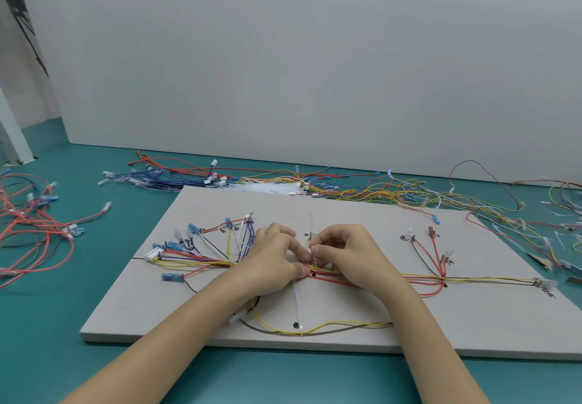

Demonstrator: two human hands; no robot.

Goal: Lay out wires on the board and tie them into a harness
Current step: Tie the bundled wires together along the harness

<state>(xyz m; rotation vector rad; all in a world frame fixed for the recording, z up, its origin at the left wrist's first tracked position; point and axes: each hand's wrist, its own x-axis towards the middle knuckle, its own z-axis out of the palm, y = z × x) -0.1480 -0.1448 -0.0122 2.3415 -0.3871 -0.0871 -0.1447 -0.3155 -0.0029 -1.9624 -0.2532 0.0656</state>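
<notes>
At the middle of the board [362,214], on the teal table [47,356], both hands work the wire bundle [333,279]. Left hand [274,257] pinches the bundle between thumb and fingers. Right hand [343,254] pinches a white cable tie [311,224] rising from it. Wires fan left to blue terminals [192,228]; loose wires [362,189] lie beyond the board.

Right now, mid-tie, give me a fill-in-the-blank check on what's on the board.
1. Both hands, left hand and right hand, work at the ____ of the pale grey board.
2. The white multi-pin connector lies to the ____ of the left hand.
3. The translucent white cable tie crosses a yellow wire near the board's ____ edge.

Missing: middle; left; near
</notes>
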